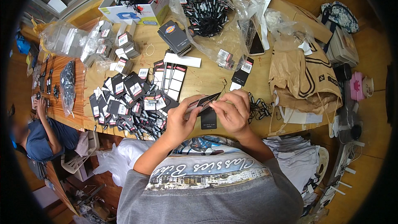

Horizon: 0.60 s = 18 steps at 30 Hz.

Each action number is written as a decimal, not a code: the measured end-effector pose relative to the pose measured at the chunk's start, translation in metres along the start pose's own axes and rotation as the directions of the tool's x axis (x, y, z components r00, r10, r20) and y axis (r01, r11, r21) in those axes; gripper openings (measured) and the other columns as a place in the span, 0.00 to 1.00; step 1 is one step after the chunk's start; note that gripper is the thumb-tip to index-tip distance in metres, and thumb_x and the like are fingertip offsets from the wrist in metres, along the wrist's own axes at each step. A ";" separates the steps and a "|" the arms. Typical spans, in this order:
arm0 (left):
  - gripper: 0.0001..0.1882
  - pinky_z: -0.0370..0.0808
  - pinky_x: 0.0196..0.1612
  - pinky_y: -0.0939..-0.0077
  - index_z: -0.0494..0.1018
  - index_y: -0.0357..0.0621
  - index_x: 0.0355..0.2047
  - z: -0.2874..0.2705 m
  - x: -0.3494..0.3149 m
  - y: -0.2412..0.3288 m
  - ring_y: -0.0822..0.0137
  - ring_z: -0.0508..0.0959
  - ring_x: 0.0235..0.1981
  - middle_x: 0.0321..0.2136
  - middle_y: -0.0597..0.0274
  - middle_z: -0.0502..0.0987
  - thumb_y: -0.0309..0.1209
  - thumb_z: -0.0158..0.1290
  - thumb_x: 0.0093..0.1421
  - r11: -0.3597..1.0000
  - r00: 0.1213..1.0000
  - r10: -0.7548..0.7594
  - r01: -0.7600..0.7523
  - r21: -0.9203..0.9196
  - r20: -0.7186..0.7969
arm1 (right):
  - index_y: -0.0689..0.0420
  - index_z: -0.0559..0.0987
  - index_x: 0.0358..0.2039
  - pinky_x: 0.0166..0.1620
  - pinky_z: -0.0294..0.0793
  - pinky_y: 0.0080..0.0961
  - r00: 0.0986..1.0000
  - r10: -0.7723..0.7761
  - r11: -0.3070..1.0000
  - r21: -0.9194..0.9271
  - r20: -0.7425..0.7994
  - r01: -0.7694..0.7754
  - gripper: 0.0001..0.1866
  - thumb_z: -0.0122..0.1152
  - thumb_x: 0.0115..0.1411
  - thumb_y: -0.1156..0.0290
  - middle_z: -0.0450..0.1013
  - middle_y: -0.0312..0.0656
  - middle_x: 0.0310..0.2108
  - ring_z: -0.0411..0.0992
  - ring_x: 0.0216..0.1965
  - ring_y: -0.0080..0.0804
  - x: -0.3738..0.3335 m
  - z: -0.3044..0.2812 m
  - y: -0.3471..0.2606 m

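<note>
Between my hands, just above the table's near edge, is a black hang tag (208, 98). My left hand (184, 118) is closed on its left part, thumb on top. With fingertips pinched together, my right hand (232, 111) grips its right side. A thin dark cord (224, 85) sticks up beside my right fingers; whether it is tied to the tag I cannot tell. Below them another black tag (208, 121) lies on the table. To the left spreads a heap of finished-looking black tags (128, 99) with white barcode stickers and cords. Several black loop cords (259, 108) lie right of my right hand.
At the back stand a box of black cords (137, 10) and a clear plastic bag of cords (207, 14). Stacked black tags (175, 37), a phone (256, 43) and a brown bag (304, 74) lie around. At the far left another person (45, 137) sits working.
</note>
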<state>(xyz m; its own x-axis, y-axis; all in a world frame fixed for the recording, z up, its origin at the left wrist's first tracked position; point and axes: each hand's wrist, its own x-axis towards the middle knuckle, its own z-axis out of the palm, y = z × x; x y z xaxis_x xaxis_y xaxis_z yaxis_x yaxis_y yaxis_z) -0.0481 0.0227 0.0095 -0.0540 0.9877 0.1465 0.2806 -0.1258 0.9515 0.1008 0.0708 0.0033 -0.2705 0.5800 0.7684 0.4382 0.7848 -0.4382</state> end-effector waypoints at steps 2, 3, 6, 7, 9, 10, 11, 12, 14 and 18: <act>0.16 0.72 0.29 0.81 0.65 0.36 0.39 0.000 0.000 -0.002 0.65 0.77 0.28 0.31 0.51 0.74 0.15 0.48 0.48 0.994 0.996 0.088 -0.087 0.064 -0.010 | 0.55 0.74 0.22 0.32 0.60 0.27 1.000 0.020 1.000 -0.007 -0.009 -0.020 0.10 0.63 0.36 0.76 0.66 0.34 0.24 0.62 0.27 0.31 -0.001 0.000 0.000; 0.16 0.73 0.28 0.81 0.65 0.36 0.39 0.001 0.001 -0.003 0.64 0.77 0.27 0.31 0.51 0.74 0.15 0.48 0.48 0.987 0.991 0.132 -0.130 0.096 -0.013 | 0.55 0.74 0.22 0.32 0.60 0.27 0.999 0.031 0.999 -0.010 -0.013 -0.031 0.09 0.63 0.36 0.76 0.66 0.34 0.24 0.62 0.27 0.31 -0.001 0.001 0.000; 0.18 0.73 0.27 0.78 0.65 0.35 0.39 -0.002 0.001 -0.001 0.62 0.77 0.26 0.31 0.50 0.74 0.14 0.48 0.45 0.956 0.978 0.207 -0.205 0.210 0.016 | 0.55 0.73 0.22 0.32 0.60 0.27 0.999 0.044 0.999 -0.001 0.002 -0.044 0.10 0.63 0.36 0.77 0.66 0.35 0.24 0.63 0.27 0.31 -0.001 0.000 -0.001; 0.19 0.73 0.26 0.77 0.66 0.35 0.39 -0.003 0.001 -0.001 0.61 0.76 0.26 0.31 0.50 0.73 0.14 0.48 0.43 0.932 0.966 0.258 -0.257 0.255 0.031 | 0.56 0.73 0.22 0.32 0.60 0.27 0.999 0.053 0.999 0.005 0.004 -0.053 0.10 0.62 0.36 0.78 0.66 0.35 0.24 0.63 0.28 0.31 0.000 0.000 -0.002; 0.21 0.73 0.26 0.76 0.66 0.35 0.38 -0.004 0.001 -0.004 0.60 0.76 0.27 0.32 0.49 0.73 0.14 0.49 0.39 0.870 0.932 0.356 -0.357 0.340 0.068 | 0.56 0.72 0.21 0.32 0.60 0.27 0.997 0.071 0.997 0.017 0.006 -0.071 0.10 0.62 0.36 0.79 0.66 0.35 0.24 0.64 0.28 0.32 0.001 0.001 -0.003; 0.22 0.72 0.26 0.75 0.66 0.35 0.39 -0.004 0.002 -0.005 0.60 0.76 0.28 0.32 0.48 0.73 0.14 0.48 0.38 0.841 0.912 0.405 -0.402 0.363 0.070 | 0.56 0.71 0.21 0.32 0.60 0.27 0.994 0.111 0.993 0.039 0.019 -0.112 0.11 0.62 0.35 0.80 0.66 0.36 0.24 0.64 0.28 0.32 0.001 0.001 -0.003; 0.23 0.72 0.26 0.75 0.66 0.35 0.39 -0.002 0.004 -0.005 0.59 0.76 0.29 0.32 0.48 0.73 0.14 0.48 0.37 0.808 0.889 0.453 -0.444 0.386 0.073 | 0.57 0.70 0.21 0.32 0.60 0.28 0.988 0.151 0.986 0.060 0.033 -0.153 0.11 0.62 0.35 0.80 0.66 0.36 0.24 0.64 0.28 0.33 0.000 0.002 -0.004; 0.24 0.72 0.26 0.74 0.66 0.35 0.39 -0.002 0.004 -0.006 0.59 0.76 0.30 0.33 0.48 0.73 0.14 0.48 0.35 0.773 0.863 0.499 -0.484 0.409 0.078 | 0.57 0.70 0.20 0.32 0.61 0.28 0.981 0.190 0.978 0.080 0.047 -0.194 0.11 0.61 0.35 0.81 0.65 0.37 0.24 0.64 0.28 0.34 0.000 0.002 -0.004; 0.24 0.73 0.27 0.74 0.66 0.35 0.40 -0.002 0.005 -0.007 0.58 0.75 0.31 0.33 0.47 0.72 0.16 0.47 0.37 0.712 0.836 0.536 -0.523 0.468 0.120 | 0.58 0.69 0.20 0.32 0.61 0.25 0.945 0.317 0.921 0.208 0.086 -0.328 0.11 0.61 0.36 0.82 0.65 0.38 0.24 0.64 0.27 0.33 -0.003 0.005 -0.004; 0.21 0.73 0.27 0.74 0.66 0.36 0.40 0.001 0.005 -0.009 0.55 0.75 0.31 0.33 0.48 0.72 0.19 0.45 0.41 0.647 0.798 0.586 -0.566 0.510 0.141 | 0.61 0.68 0.21 0.34 0.62 0.19 0.794 0.577 0.565 0.607 0.194 -0.559 0.09 0.59 0.41 0.83 0.65 0.40 0.25 0.64 0.28 0.28 -0.013 0.014 -0.004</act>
<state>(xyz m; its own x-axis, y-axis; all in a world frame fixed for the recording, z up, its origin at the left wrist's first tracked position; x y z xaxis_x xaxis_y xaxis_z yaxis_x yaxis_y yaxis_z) -0.0501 0.0291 0.0013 0.2564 0.7272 0.6368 0.7012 -0.5933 0.3952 0.0901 0.0637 -0.0113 -0.1279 0.9552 0.2669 -0.1218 0.2520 -0.9600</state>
